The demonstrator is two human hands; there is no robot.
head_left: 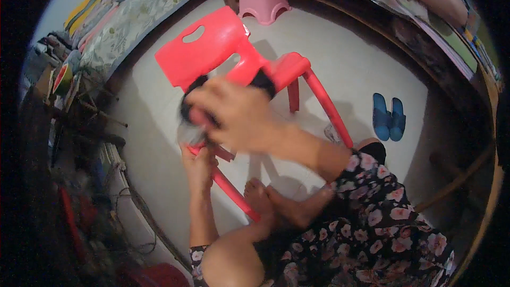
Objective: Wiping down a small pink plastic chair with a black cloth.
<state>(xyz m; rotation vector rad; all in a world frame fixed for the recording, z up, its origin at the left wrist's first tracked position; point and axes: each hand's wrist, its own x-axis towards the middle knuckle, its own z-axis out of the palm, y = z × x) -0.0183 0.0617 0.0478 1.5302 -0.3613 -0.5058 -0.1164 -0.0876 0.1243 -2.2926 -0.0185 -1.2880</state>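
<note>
A red plastic chair (204,48) with a slotted backrest stands in front of me. Above its seat, my right hand (236,114) is smeared by motion, its fingers curled against a dark item with a pale grey part (190,134). Below it, my left hand (198,167) is closed at the lower end of that item, beside the front corner of the seat. The item's kind is blurred and partly hidden by my right hand. Another black thing (263,82) lies on the seat, mostly hidden behind my right wrist.
A pink stool (262,1) stands beyond the chair. Blue slippers (389,117) lie on the floor at the right. A bed with a leaf-patterned cover (141,16) runs along the far left, with folded cloths (90,18) on it. Dark clutter fills the left side.
</note>
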